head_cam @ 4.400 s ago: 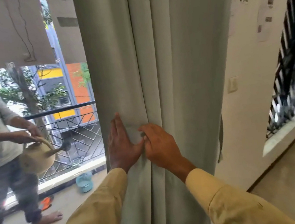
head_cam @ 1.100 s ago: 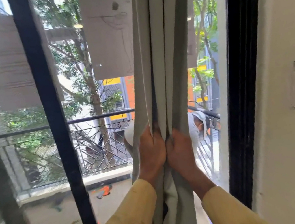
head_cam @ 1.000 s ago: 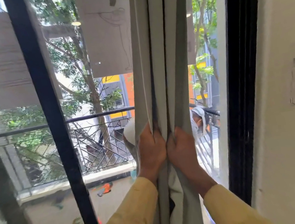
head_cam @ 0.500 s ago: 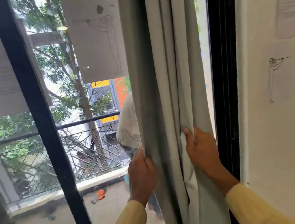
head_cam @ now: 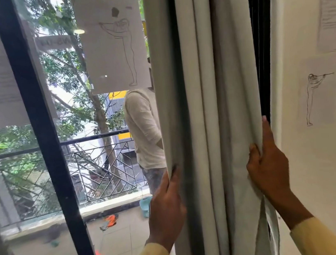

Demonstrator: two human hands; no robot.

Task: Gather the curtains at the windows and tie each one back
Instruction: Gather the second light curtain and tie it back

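Both left hand point(head_cam: 166, 209) and right hand point(head_cam: 270, 169) curl fingers point(head_cam: 268, 134) round curtain point(head_cam: 208, 100) edges, between window frame point(head_cam: 37, 124) and wall point(head_cam: 320, 170).

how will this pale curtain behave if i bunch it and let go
Probably floppy: the curtain hangs in soft vertical folds and creases where the right hand grips it. Likely fairly heavy, since the folds fall straight. It may spread if the left hand releases.

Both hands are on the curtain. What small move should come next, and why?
Probably bring the left hand and right hand toward each other. Each grips an opposite edge of the curtain, whose folds hang loose between them, not yet tied.
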